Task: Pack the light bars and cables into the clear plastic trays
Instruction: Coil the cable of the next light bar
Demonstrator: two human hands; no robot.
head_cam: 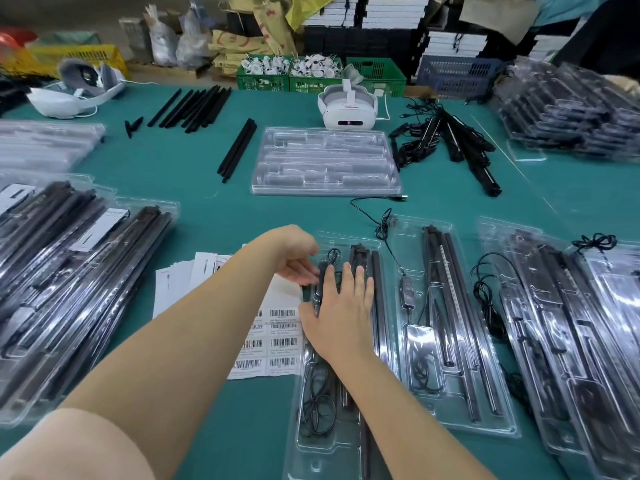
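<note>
At lower centre of the frame, a clear tray (341, 441) lies on the green table (221, 209), holding black light bars (375, 289) and a coiled cable (317, 403). The right hand (337, 310) rests flat on its contents, fingers straight, grasping nothing. The left hand (296, 263) touches the tray's upper left edge; whether it grips cannot be told. An empty tray (325, 161) sits at upper centre.

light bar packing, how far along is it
Done: filled clear plastic trays stacked at left and right. In hand: both hands, left and right, press parts into the near tray. Left: the empty tray and loose black bars.
</note>
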